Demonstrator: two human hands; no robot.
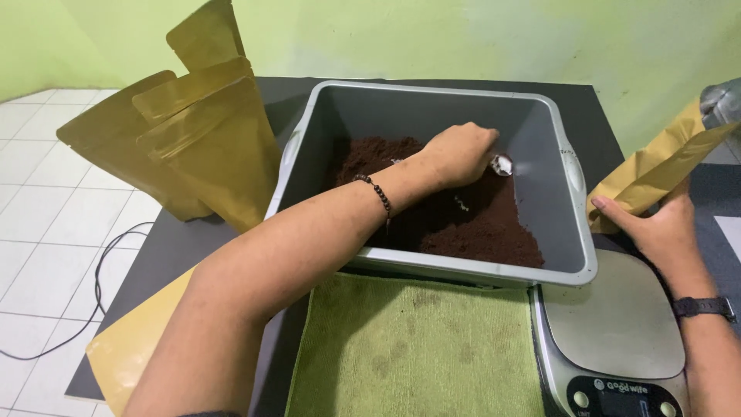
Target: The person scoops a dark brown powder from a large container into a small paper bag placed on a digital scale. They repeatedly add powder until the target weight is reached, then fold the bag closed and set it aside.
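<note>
Brown powder (471,224) sits in the grey tub (432,104), directly under the left hand (459,154), which is curled around a small white scoop (502,164). Right hand (656,228) is off to the right beside the tub, fingers closed on a gold pouch (656,170).

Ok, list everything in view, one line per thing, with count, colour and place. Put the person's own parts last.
tub: one, grey plastic, centre of the table
ground powder: one heap, dark brown, inside the tub
scoop: one, pale, partly hidden at the left hand's fingertips in the tub
standing pouches: several, gold, left of the tub
flat pouch: one, gold, lying at the table's left front edge
cloth: one, green, stained, in front of the tub
kitchen scale: one, silver, right of the cloth
table: one, dark top
cable: one, black, on the white tiled floor
held pouch: one, gold, right of the tub
left hand: beaded bracelet, in the tub on the scoop
right hand: wristwatch, gripping the held pouch
</note>
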